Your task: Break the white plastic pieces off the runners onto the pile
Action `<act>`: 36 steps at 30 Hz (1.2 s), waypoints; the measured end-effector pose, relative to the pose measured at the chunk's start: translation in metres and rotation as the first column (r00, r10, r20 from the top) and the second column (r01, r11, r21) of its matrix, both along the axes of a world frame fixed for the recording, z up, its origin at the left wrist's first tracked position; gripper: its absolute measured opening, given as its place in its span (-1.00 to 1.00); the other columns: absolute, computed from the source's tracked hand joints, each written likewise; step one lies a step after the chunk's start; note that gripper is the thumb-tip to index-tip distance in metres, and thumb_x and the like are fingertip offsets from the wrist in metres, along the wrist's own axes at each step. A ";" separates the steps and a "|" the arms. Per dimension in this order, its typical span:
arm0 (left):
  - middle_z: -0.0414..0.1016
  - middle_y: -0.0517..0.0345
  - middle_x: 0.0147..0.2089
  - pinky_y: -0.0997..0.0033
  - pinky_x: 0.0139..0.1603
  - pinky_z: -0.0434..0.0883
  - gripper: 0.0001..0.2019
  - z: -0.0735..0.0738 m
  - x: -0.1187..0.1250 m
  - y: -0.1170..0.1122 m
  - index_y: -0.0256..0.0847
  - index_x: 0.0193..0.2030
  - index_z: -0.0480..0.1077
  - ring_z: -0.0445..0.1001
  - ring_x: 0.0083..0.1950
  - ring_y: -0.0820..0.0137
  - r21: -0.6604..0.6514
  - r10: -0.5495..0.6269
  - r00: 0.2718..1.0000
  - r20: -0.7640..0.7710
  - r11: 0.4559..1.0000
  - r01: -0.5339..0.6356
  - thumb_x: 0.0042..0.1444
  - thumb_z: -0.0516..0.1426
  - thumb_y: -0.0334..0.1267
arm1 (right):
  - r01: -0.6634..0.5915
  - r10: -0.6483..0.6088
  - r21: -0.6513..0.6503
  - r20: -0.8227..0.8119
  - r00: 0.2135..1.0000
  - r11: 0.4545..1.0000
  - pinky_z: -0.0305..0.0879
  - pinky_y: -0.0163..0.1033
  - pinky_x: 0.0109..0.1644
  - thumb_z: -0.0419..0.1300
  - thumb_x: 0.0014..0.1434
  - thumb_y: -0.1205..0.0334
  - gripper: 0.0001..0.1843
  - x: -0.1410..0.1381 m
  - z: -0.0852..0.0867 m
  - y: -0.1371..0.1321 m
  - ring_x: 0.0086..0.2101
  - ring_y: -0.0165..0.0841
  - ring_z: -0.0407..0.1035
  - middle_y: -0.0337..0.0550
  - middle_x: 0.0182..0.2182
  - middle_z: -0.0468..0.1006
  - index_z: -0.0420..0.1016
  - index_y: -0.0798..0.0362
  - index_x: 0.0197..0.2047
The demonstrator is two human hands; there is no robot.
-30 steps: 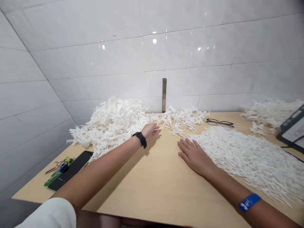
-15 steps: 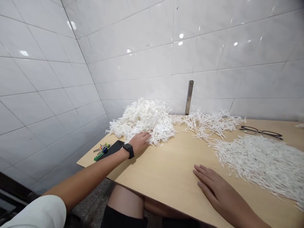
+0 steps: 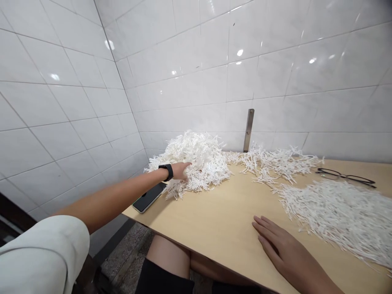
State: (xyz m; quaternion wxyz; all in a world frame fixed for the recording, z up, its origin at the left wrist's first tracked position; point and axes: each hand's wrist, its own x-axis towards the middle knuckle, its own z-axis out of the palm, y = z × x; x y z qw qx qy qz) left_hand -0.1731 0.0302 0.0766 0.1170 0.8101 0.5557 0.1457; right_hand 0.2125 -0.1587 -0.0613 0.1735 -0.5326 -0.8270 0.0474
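My left hand (image 3: 180, 170), with a black watch on its wrist, reaches into the near left side of a heaped pile of thin white strands (image 3: 199, 149). One digit stretches out to the right over the strands; the other fingers are mostly hidden, so I cannot tell whether they grip any. Loose strands hang down below this hand onto the table. My right hand (image 3: 283, 243) lies flat and palm down on the light wooden table (image 3: 220, 228), its fingers extended and holding nothing. To its right spreads a flatter layer of similar white strands (image 3: 343, 216).
A smartphone (image 3: 149, 198) lies at the table's left edge under my left forearm. Dark-framed glasses (image 3: 346, 176) rest at the right rear. A smaller scatter of strands (image 3: 275, 163) lies near a metal bracket (image 3: 248, 130) against the tiled wall (image 3: 196, 94).
My left hand has moved up and farther into the heap from its near edge, and strands now lie below it. My forearm now covers where the keys showed. My right hand stays put.
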 end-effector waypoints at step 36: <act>0.31 0.20 -0.43 0.49 -0.51 0.20 -0.78 0.040 0.195 -0.010 -0.23 -0.37 0.37 0.15 -0.58 0.57 -0.145 0.066 0.441 0.895 0.978 0.148 0.17 -0.01 -0.18 | -0.257 -0.185 -0.368 -0.823 0.537 0.894 0.43 -0.07 0.01 0.35 0.04 -0.13 -0.15 -0.036 0.083 0.072 0.08 -0.07 0.40 0.06 0.18 0.44 0.23 -0.11 0.35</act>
